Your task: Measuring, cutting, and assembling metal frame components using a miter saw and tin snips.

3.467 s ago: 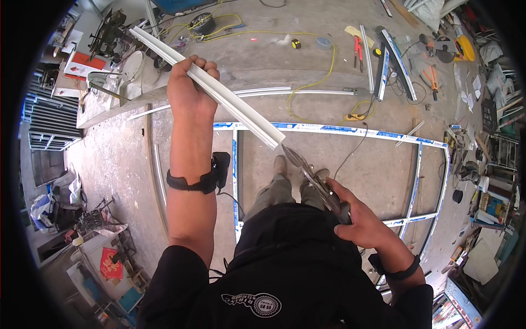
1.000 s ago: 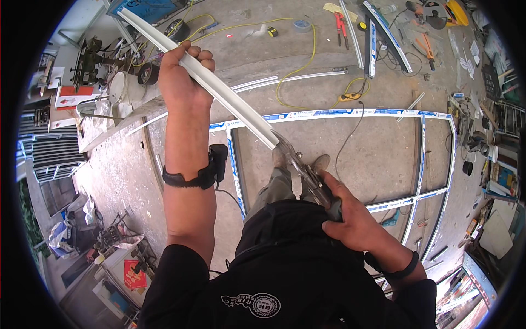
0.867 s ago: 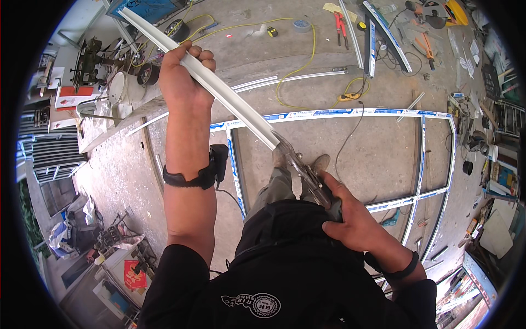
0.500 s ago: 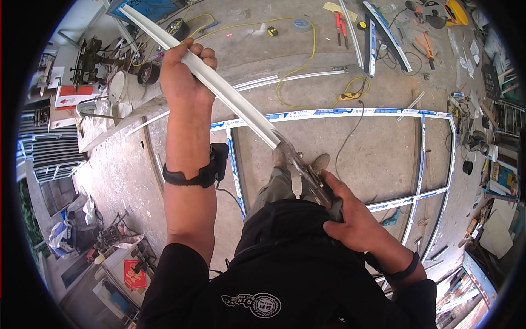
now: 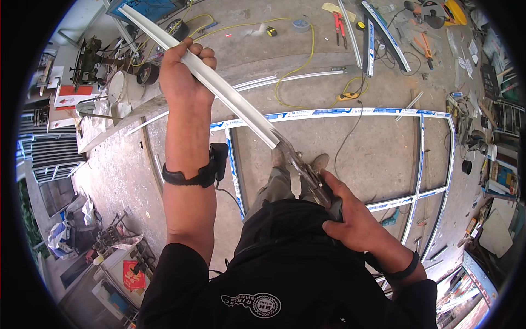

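My left hand (image 5: pixel 187 74) is wrapped round a long white channel strip (image 5: pixel 233 104), which slants from the upper left down to the middle of the view. At its lower end, the jaws of metal snips (image 5: pixel 300 164) meet the strip. My right hand (image 5: pixel 350 211) grips the snips' dark handles close to my waist; part of the handles is hidden by the fingers. Below the strip, on the floor, lies a large window frame (image 5: pixel 329 113) covered in blue and white film. My shoes stand inside that frame.
Thin white strips (image 5: pixel 307 74) and a yellow cord (image 5: pixel 313 49) lie beyond the frame. Red-handled cutters (image 5: pixel 339 28), a tape measure (image 5: pixel 271 31) and film-covered bars (image 5: pixel 386 35) are farther off. A teal power drill (image 5: pixel 390 217) rests at the frame's right. Cluttered benches line both sides.
Almost nothing differs. Both hands, the strip and the snips keep the same place, and the view has shifted only very slightly.
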Demonstrator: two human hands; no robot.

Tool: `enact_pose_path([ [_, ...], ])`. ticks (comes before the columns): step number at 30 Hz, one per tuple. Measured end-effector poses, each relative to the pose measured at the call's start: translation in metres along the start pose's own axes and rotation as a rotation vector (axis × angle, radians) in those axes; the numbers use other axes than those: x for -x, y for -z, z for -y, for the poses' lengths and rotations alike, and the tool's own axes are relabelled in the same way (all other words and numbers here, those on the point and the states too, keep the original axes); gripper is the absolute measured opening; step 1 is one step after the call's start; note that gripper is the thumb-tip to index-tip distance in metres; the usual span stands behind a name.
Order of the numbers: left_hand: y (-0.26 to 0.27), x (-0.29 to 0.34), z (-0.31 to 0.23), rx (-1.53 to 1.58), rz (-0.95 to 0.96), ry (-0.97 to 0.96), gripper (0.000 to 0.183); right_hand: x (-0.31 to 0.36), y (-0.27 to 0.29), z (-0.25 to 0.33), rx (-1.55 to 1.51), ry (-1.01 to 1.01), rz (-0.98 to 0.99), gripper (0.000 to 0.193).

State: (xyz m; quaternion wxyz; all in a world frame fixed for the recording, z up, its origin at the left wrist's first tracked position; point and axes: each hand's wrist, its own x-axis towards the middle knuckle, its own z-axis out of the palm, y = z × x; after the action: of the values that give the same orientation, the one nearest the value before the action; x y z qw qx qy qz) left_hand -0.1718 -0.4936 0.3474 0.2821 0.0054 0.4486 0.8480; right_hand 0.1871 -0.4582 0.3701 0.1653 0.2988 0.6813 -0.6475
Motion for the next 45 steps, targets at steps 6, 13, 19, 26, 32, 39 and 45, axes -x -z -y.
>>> enact_pose_path([
  [6,-0.001,0.002,0.001,0.006,0.013,0.001,0.018,0.002,-0.004,-0.005,0.086,0.083,-0.073,0.086],
  [13,-0.003,0.005,0.001,-0.002,0.007,-0.001,0.018,0.001,-0.003,-0.008,0.106,0.102,-0.086,0.085],
  [19,-0.003,0.007,0.002,0.006,0.025,-0.001,0.017,-0.003,-0.008,-0.019,0.115,0.135,-0.103,0.087],
  [26,-0.008,0.009,0.004,0.048,0.091,0.066,0.020,-0.009,-0.013,-0.030,-0.192,-0.050,0.092,0.092],
  [32,-0.022,0.018,0.006,-0.057,0.038,-0.067,0.020,-0.006,-0.011,-0.032,-0.089,0.063,-0.054,0.090],
  [39,-0.018,0.032,0.013,-0.095,0.047,-0.024,0.020,0.026,0.018,-0.004,-0.046,-0.124,0.085,0.081],
  [45,0.010,0.023,0.004,-0.122,0.017,-0.071,0.019,0.058,0.052,-0.030,-0.097,-0.335,0.228,0.080],
])
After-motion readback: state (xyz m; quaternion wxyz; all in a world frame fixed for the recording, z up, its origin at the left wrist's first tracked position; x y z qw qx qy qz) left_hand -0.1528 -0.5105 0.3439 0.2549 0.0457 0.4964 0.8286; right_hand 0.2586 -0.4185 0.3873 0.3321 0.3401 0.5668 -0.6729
